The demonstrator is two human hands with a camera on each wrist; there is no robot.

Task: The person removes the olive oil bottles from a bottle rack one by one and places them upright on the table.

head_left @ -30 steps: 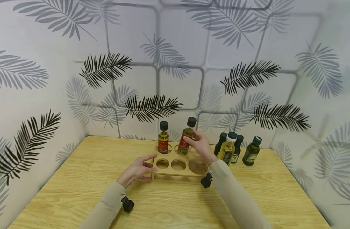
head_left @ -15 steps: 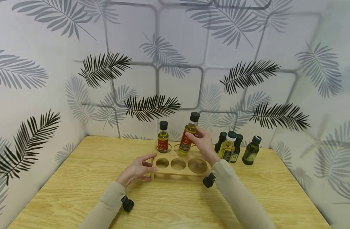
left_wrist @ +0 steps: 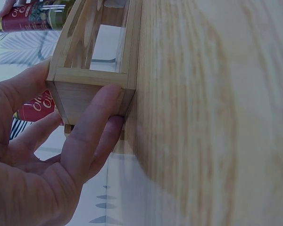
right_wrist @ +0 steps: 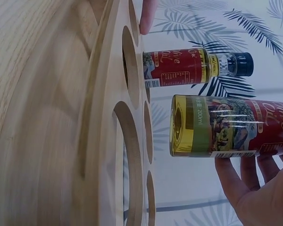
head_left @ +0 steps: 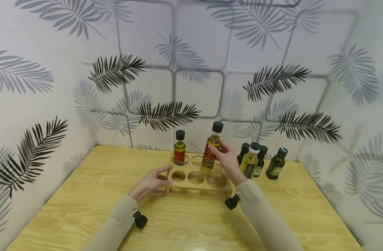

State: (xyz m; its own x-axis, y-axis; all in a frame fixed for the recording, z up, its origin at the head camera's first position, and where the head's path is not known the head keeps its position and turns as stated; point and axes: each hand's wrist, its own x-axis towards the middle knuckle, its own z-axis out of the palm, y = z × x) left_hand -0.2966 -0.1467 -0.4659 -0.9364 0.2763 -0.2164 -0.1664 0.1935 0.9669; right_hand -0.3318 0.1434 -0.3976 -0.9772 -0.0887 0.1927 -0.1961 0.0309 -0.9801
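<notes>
Gripping bottle [head_left: 209,153] in right hand [head_left: 228,158], left hand [head_left: 150,182] spread against rack [head_left: 189,185], wooden table [head_left: 185,219], leaf-print walls [head_left: 197,94]

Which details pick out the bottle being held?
Find the wooden rack on the table. Above it, the right hand grips a red-labelled, black-capped bottle. Unlike its red-labelled twin, seated in the rack, it hangs clear.

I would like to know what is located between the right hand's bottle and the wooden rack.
Nothing; the right wrist view shows a bare gap between the held bottle and the wooden rack, with only the patterned wall behind.
</notes>
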